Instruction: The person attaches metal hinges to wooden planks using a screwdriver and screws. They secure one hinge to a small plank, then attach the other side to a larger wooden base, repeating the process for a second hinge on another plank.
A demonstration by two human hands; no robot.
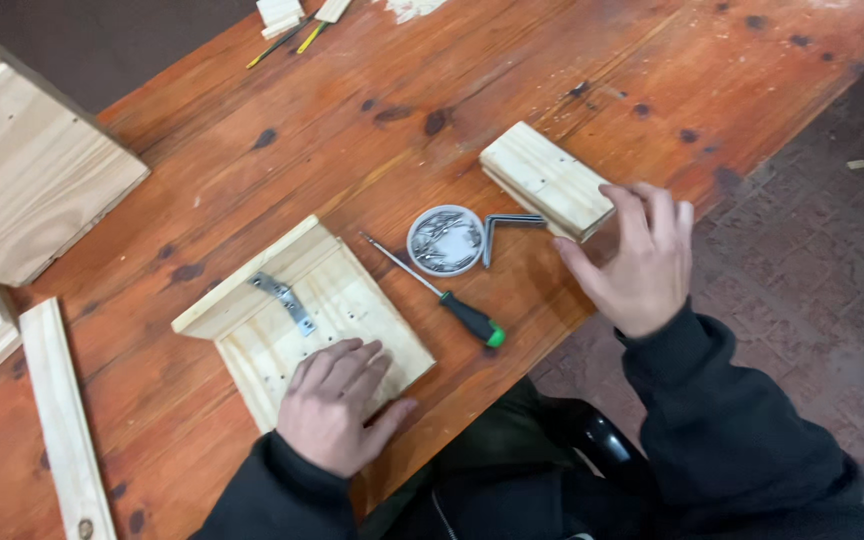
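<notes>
Left hand [335, 404] lies flat, fingers spread, pressing on a pale wooden panel [297, 320] near the counter's [592, 60] front edge, gripping nothing; a metal bracket [283, 300] is fixed where the panel meets its raised strip; right hand [638, 260] is open, fingertips touching the end of a small wooden block [547, 180]; between them lie a green-handled screwdriver [437, 292], a round dish of screws [445, 240] and a loose angle bracket [504, 230].

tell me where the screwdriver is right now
In the head view the screwdriver lies on the wooden table, between the left hand and right hand, beside the round tin of screws.
</notes>
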